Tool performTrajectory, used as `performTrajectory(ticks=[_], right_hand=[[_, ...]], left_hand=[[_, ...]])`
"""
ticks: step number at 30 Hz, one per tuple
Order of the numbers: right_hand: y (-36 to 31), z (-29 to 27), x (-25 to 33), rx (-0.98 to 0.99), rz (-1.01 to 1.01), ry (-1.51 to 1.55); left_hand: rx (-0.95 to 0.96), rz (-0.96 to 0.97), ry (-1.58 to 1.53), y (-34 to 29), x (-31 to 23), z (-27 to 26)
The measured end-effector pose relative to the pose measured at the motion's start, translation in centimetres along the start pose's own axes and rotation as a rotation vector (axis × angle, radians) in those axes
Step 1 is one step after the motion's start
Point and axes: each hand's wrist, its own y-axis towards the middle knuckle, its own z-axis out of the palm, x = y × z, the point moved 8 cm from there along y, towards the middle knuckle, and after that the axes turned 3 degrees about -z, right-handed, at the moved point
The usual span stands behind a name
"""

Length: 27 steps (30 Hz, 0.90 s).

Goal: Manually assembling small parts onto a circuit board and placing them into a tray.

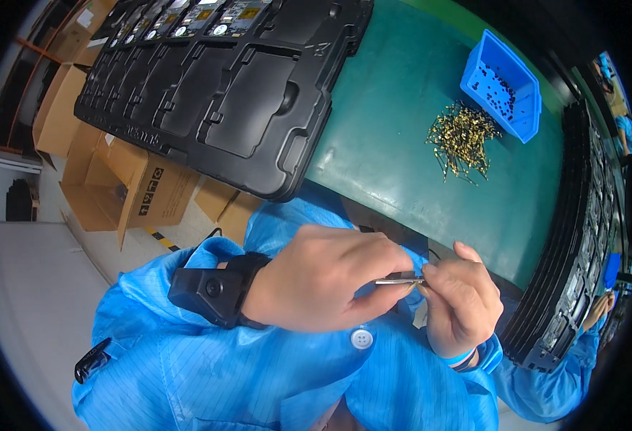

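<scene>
In front of my chest, my left hand (330, 276) pinches a thin, flat, silvery metal piece (393, 281), seen nearly edge-on. The fingertips of my right hand (463, 298) close on its right end, where a tiny gold-coloured bit shows; I cannot make out whether that is a separate part. Both hands are just off the near edge of the green work mat (395, 154). Beyond them on the mat lies a heap of small gold-and-black parts with thin stems (463, 140).
A blue bin (510, 108) with small dark pieces stands behind the heap. At left is a black moulded tray (251, 108) with circuit boards (237, 16) in its far pockets. Stacked black trays (553, 266) line the right side, near another person's hand (598, 310). Cardboard boxes (126, 183) stand lower left.
</scene>
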Motion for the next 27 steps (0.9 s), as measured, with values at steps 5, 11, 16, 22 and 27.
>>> performTrajectory(ticks=[5,11,16,22,27], right_hand=[[-0.11,-0.20,0.32,-0.015,-0.023,0.006],[-0.40,-0.42,0.51,-0.031,-0.051,0.014],[-0.38,-0.65,0.93,-0.012,-0.077,0.015],[-0.53,-0.61,0.59,0.005,-0.041,0.045],[-0.50,-0.61,0.38,0.037,-0.020,0.035]], left_hand=[[0.028,-0.003,-0.004,-0.05,-0.24,0.07],[0.045,-0.006,0.002,-0.31,-0.35,0.15],[0.035,0.006,-0.037,-0.51,-0.41,0.18],[0.071,-0.008,-0.050,-0.17,-0.41,0.29],[0.097,-0.014,-0.077,0.07,-0.30,0.41]])
